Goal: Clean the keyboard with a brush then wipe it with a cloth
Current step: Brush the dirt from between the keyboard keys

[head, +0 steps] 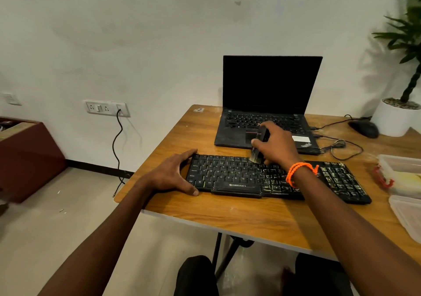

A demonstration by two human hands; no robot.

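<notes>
Two knees in dark trousers (pixel 198 275) are seen at the very bottom, closest of all, under the edge of the brown wooden table (pixel 239 218). Two bare arms are stretched out over the table from there.

A long black keyboard with white letters (pixel 230 177) is laid flat on the table, near the front edge. Pale dust is seen on the keys at its right end. The left end of the keyboard is held by the left hand (pixel 173 175). This hand is spread wide, with the fingers at the far corner and the thumb at the near corner.

A small brush with a black handle and pale bristles (pixel 258 148) is gripped in the right hand (pixel 276 146). The fingers are curled tightly around the handle. The bristles are pointed down and are pressed on the top row of keys, near the middle of the keyboard. An orange thread band (pixel 298 172) is worn on the right wrist.

A black open laptop with a dark screen (pixel 268 86) is set just behind the keyboard. A black mouse (pixel 364 129) and a white plant pot (pixel 394 120) are placed at the far right. Clear plastic boxes (pixel 401 175) are kept at the right edge of the table.
</notes>
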